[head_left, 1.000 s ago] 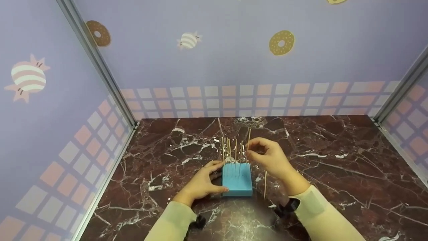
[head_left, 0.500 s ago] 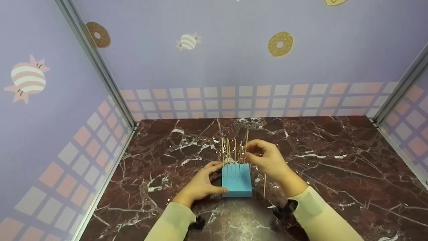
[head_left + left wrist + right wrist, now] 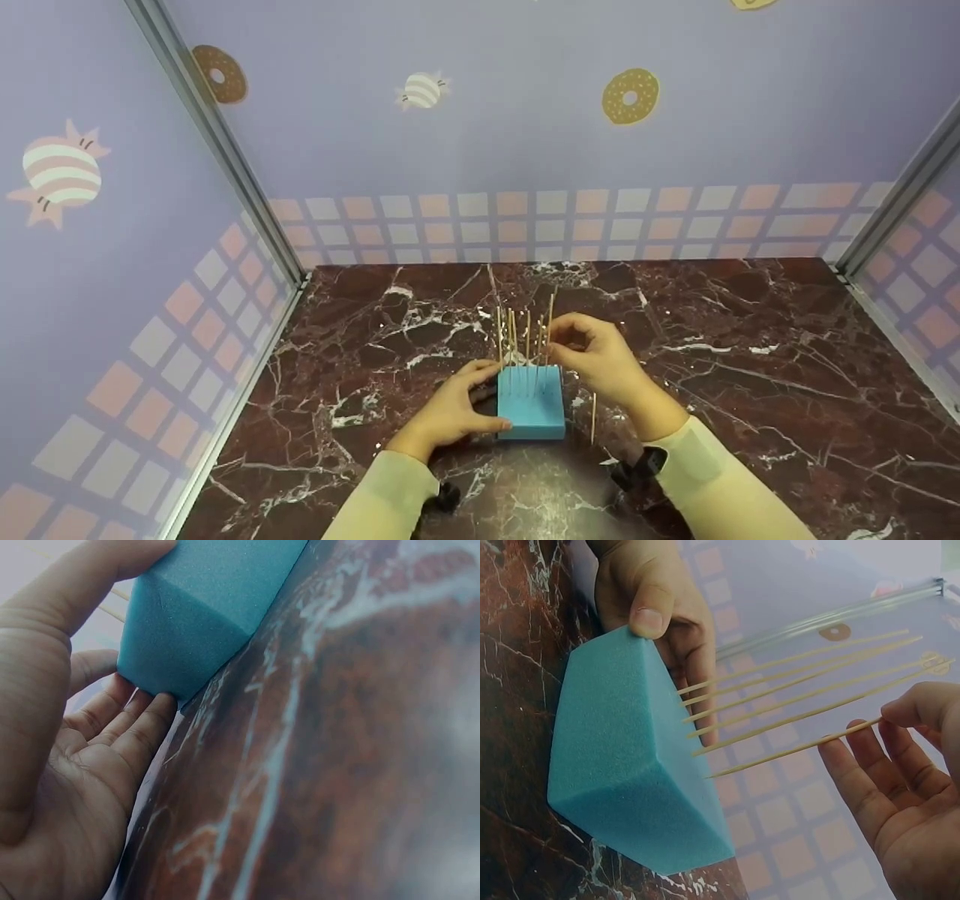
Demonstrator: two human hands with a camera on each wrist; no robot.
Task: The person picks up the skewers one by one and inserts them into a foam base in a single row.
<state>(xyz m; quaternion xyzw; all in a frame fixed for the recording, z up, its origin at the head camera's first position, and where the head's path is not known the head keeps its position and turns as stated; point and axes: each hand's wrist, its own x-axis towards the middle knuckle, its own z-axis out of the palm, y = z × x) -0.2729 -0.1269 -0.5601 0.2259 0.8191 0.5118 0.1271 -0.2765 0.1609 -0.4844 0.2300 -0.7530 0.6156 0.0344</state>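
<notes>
A blue foam block [image 3: 531,420] sits on the tabletop with several thin wooden skewers [image 3: 780,697] standing in a row in its top. My left hand [image 3: 450,409] grips the block from the left, thumb at the near corner and fingers along the far side. In the left wrist view, the fingers [image 3: 146,720] press against the block's side. My right hand [image 3: 604,356] pinches one more skewer [image 3: 780,755] between thumb and fingertips. Its pointed end meets the block's top at the right end of the row, and the skewer stands nearly upright.
A loose skewer [image 3: 594,418] lies on the dark red marbled table [image 3: 360,480], right of the block and partly behind the right hand. Patterned purple walls [image 3: 517,135] enclose the table at the back and sides, with metal posts [image 3: 217,135] at the corners.
My right hand has shifted slightly left and down, bringing its skewer closer to the row. My left hand has kept its place on the block.
</notes>
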